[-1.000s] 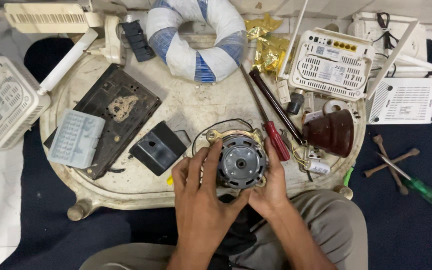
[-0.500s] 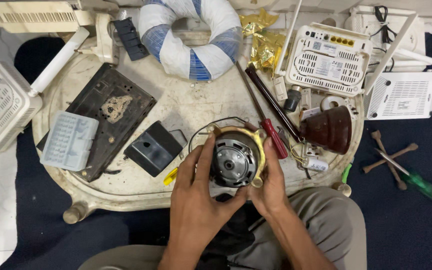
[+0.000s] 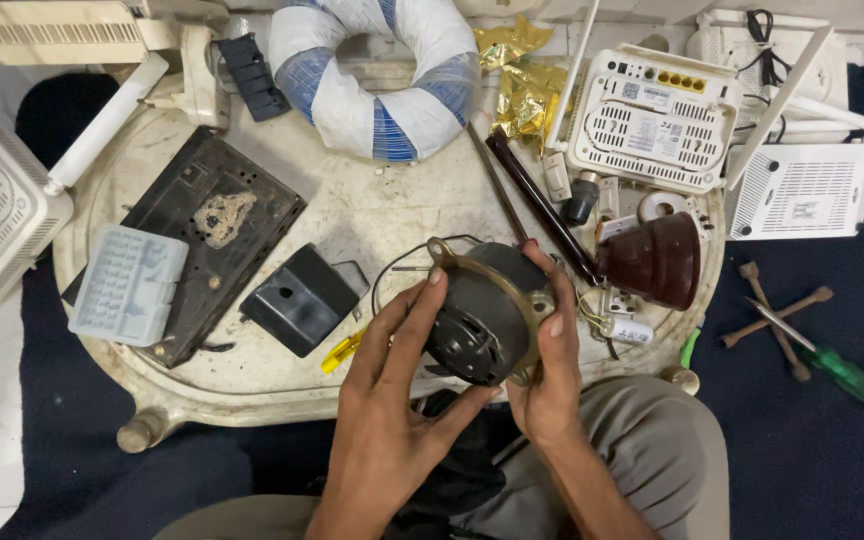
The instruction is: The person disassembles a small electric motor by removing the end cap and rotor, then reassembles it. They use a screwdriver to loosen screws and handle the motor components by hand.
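Observation:
A round grey electric motor point(image 3: 480, 312) with a brass-coloured mounting frame is lifted just above the near edge of the oval white table point(image 3: 392, 215). My left hand point(image 3: 392, 400) grips its left side, fingers spread over the housing. My right hand point(image 3: 547, 370) clasps the right rim, thumb along the frame. The motor is tilted, its flat face turned toward the lower left. Thin black wires loop from it toward the table.
A black box point(image 3: 300, 298), a dirty black plate point(image 3: 207, 235) and a pale blue case point(image 3: 127, 285) lie left. A blue-white wound ring point(image 3: 377, 75) sits at the back. White routers point(image 3: 652, 115), a dark red cone point(image 3: 657, 258) and a green screwdriver point(image 3: 832, 362) lie right.
The motor has been turned and tilted in both hands; its face, first pointing up at the camera, now faces lower left. It also sits slightly higher off the table.

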